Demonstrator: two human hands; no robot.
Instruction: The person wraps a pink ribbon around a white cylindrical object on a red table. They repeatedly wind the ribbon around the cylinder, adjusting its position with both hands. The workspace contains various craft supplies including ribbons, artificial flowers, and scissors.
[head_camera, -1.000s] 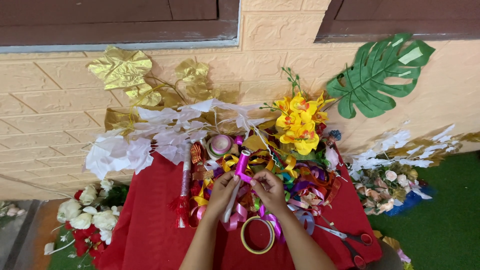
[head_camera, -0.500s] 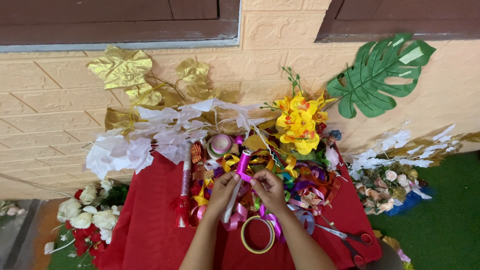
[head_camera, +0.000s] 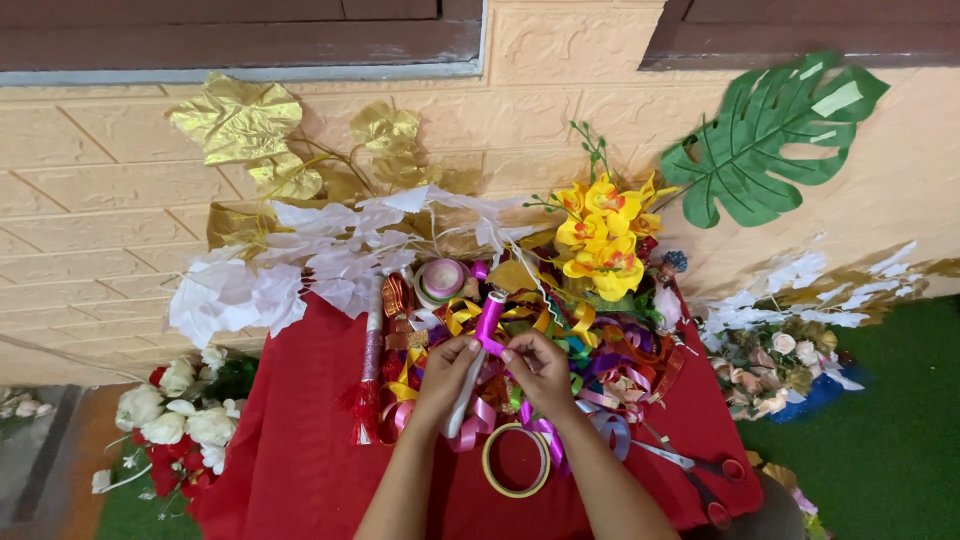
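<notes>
Both hands meet over a red cloth (head_camera: 300, 450). My left hand (head_camera: 447, 372) and my right hand (head_camera: 538, 368) pinch a bright purple ribbon (head_camera: 490, 318) that stands up between the fingertips. A white stick (head_camera: 458, 415) hangs down under my left hand. Below the hands lies a yellowish tape ring (head_camera: 516, 461) and pink ribbon loops (head_camera: 470, 428). A heap of coloured ribbons (head_camera: 590, 345) lies just behind the hands.
Scissors (head_camera: 690, 470) lie at the right on the cloth. Yellow artificial flowers (head_camera: 605, 235), white leaves (head_camera: 290, 260), gold leaves (head_camera: 240, 125) and a green leaf (head_camera: 770, 135) stand against the brick wall. White and red roses (head_camera: 175, 415) lie left, pale roses (head_camera: 775, 365) right.
</notes>
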